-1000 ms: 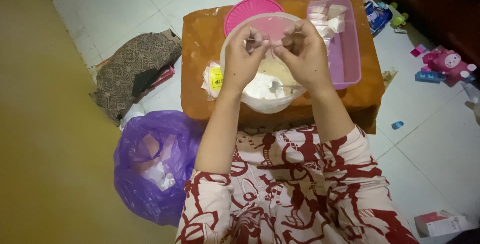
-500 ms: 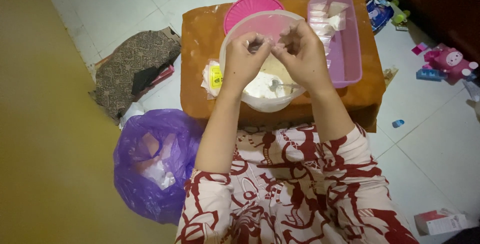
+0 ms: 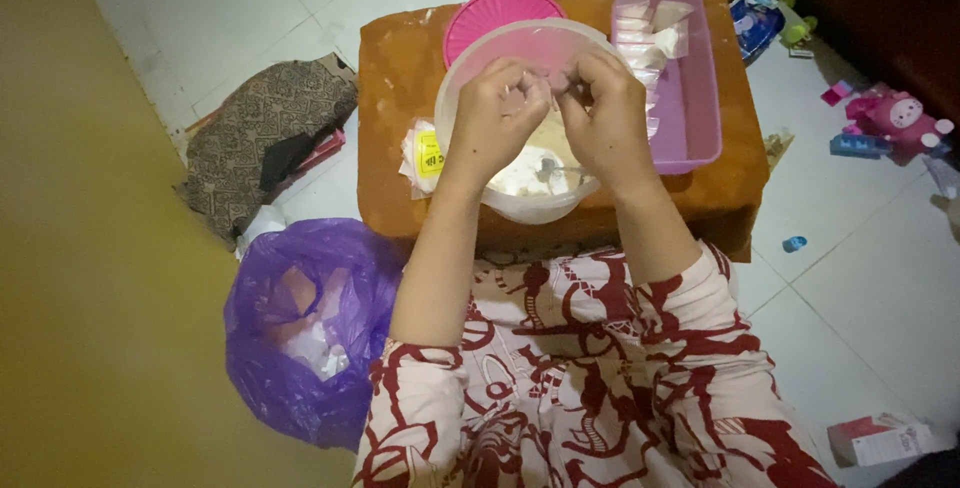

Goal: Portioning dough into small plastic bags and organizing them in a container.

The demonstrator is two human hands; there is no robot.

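My left hand point(image 3: 497, 118) and my right hand point(image 3: 604, 116) meet above a large translucent bowl point(image 3: 470, 88) on a low brown table point(image 3: 398, 108). Both pinch a small pale piece point(image 3: 553, 80) between their fingertips; what it is I cannot make out. The bowl holds a white mass point(image 3: 520, 180) and what looks like a spoon point(image 3: 548, 164). Behind the bowl lies a round pink lid point(image 3: 490, 10). To the right stands a rectangular pink tray point(image 3: 698, 98) with several small filled white packets point(image 3: 650, 33).
A stack of small plastic wrappers point(image 3: 422, 153) lies left of the bowl. On the tiled floor: a purple plastic bag point(image 3: 300, 338) at the left, patterned cloth point(image 3: 265, 128), toys point(image 3: 885, 118) at the right, a small carton point(image 3: 875, 440).
Both hands have stayed together over the bowl, with only small finger movements on the pale piece. Nothing else has moved.
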